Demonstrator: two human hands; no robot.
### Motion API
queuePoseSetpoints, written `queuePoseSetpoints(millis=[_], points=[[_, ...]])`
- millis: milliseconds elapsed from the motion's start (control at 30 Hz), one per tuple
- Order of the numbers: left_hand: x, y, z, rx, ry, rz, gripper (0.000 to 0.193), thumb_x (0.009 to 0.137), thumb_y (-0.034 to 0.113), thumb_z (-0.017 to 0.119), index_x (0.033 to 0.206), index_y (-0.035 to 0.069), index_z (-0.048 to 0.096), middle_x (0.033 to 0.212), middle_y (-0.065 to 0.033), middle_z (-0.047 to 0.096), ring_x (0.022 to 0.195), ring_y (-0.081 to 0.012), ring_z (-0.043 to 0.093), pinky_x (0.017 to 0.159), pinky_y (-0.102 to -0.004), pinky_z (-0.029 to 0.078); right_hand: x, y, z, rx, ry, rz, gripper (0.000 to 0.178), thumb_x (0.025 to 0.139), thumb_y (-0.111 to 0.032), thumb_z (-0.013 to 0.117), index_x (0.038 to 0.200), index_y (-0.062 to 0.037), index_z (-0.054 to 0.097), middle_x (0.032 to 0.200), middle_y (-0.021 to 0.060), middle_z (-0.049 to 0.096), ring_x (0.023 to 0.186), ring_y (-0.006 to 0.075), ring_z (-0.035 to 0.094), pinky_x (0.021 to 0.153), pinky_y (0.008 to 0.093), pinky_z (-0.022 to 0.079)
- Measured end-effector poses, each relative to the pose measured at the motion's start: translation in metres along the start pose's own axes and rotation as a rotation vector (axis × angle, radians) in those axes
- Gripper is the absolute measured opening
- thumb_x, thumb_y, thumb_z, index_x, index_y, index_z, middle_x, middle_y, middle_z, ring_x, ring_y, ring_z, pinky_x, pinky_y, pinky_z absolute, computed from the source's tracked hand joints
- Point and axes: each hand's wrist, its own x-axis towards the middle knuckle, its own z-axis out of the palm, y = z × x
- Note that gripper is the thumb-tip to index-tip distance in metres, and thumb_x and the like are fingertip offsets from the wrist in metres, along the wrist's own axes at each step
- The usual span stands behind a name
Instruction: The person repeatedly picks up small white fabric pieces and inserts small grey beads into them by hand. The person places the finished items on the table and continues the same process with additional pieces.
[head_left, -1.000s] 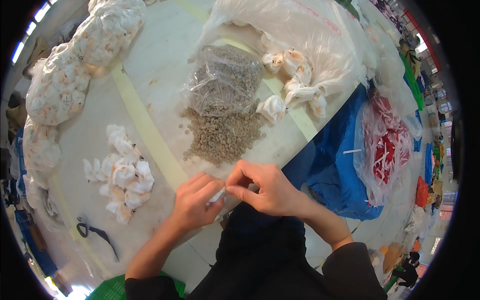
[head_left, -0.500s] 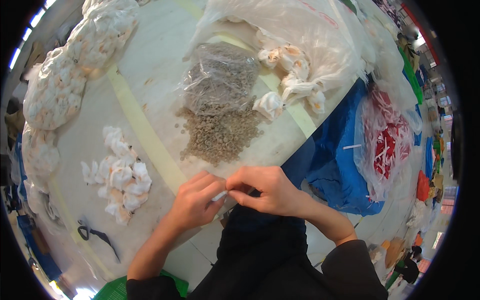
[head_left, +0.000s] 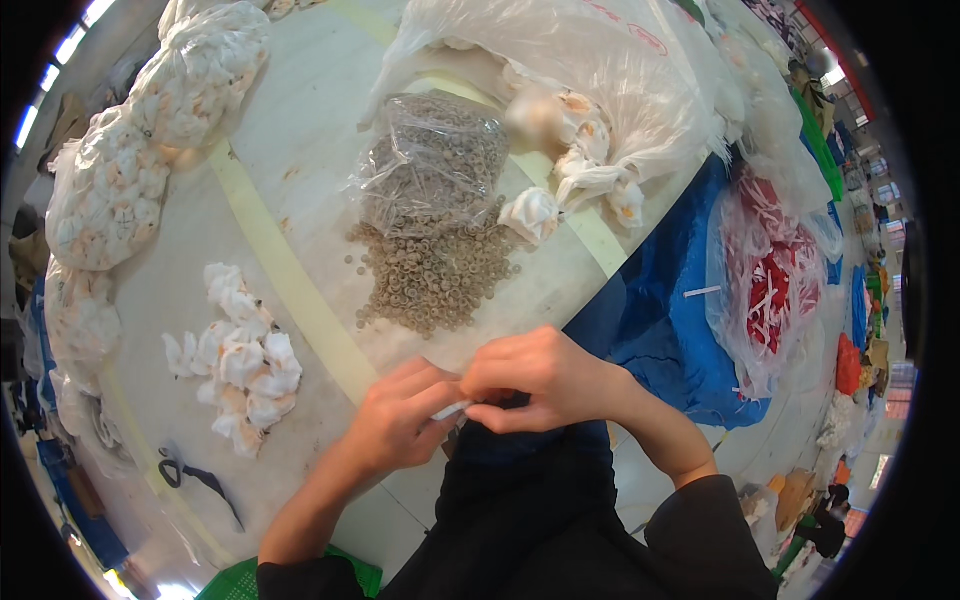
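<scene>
White piece (head_left: pixel 451 410) sits lower, between left hand (head_left: pixel 402 418) and right hand (head_left: pixel 540 378).

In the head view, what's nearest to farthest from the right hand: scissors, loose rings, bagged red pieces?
1. Loose rings: ahead of the right hand, slightly left.
2. Bagged red pieces: off to the right.
3. Scissors: far left.

Rings (head_left: pixel 430 285) blocking ahead of left hand (head_left: pixel 405 415), gap toward bundles (head_left: pixel 250 365)
</scene>
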Motion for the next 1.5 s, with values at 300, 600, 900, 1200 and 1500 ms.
queuePoseSetpoints(millis=[300, 600, 900, 1200, 1500], points=[[0.004, -0.002, -0.008, 0.043, 0.325, -0.016, 0.033, 0.075, -0.013, 0.070, 0.104, 0.003, 0.075, 0.105, -0.0109, 0.067, 0.084, -0.0225, 0.068, 0.071, -0.0332, 0.057, -0.018, 0.003, 0.015, 0.492, 0.230, 0.232, 0.010, 0.096, -0.005, 0.060, 0.106, -0.0039, 0.060, 0.073, -0.0023, 0.059, 0.062, 0.0050, 0.051, 0.057, 0.0242, 0.041], [-0.004, -0.009, 0.001, -0.123, 0.437, -0.072, 0.034, 0.078, -0.014, 0.068, 0.106, 0.004, 0.076, 0.102, -0.0104, 0.064, 0.084, -0.0184, 0.067, 0.068, -0.0288, 0.056, -0.015, 0.007, 0.037, 0.932, 0.312, 0.351, 0.005, 0.104, -0.008, 0.058, 0.106, -0.0036, 0.057, 0.075, 0.0025, 0.058, 0.061, 0.0091, 0.055, 0.058, 0.0244, 0.044], [-0.015, -0.014, 0.000, -0.097, 0.365, -0.067, 0.023, 0.090, -0.014, 0.063, 0.111, -0.004, 0.065, 0.099, -0.0116, 0.056, 0.071, -0.0151, 0.066, 0.059, -0.0265, 0.059, -0.013, 0.011, 0.049, 0.900, 0.435, 0.346, 0.015, 0.105, -0.011, 0.057, 0.117, -0.0030, 0.061, 0.081, 0.0004, 0.060, 0.066, 0.0058, 0.053, 0.061, 0.0228, 0.043], [-0.012, -0.009, 0.007, -0.234, 0.472, -0.147, 0.028, 0.085, -0.011, 0.069, 0.110, 0.002, 0.067, 0.091, -0.0118, 0.062, 0.076, -0.0183, 0.066, 0.064, -0.0296, 0.054, 0.003, -0.004, 0.056, 0.648, 0.364, 0.431, 0.050, 0.095, -0.003, 0.071, 0.143, -0.0043, 0.056, 0.114, 0.0024, 0.064, 0.089, 0.0046, 0.059, 0.079, 0.0217, 0.050], [0.005, -0.005, -0.004, 0.252, 0.489, -0.031, 0.029, 0.078, -0.008, 0.075, 0.105, 0.003, 0.072, 0.102, -0.0100, 0.067, 0.083, -0.0219, 0.067, 0.072, -0.0315, 0.055, 0.010, 0.000, 0.060, 0.300, 0.453, 0.315, 0.054, 0.087, -0.005, 0.075, 0.138, -0.0087, 0.058, 0.097, 0.0040, 0.061, 0.081, 0.0128, 0.058, 0.072, 0.0283, 0.050]])
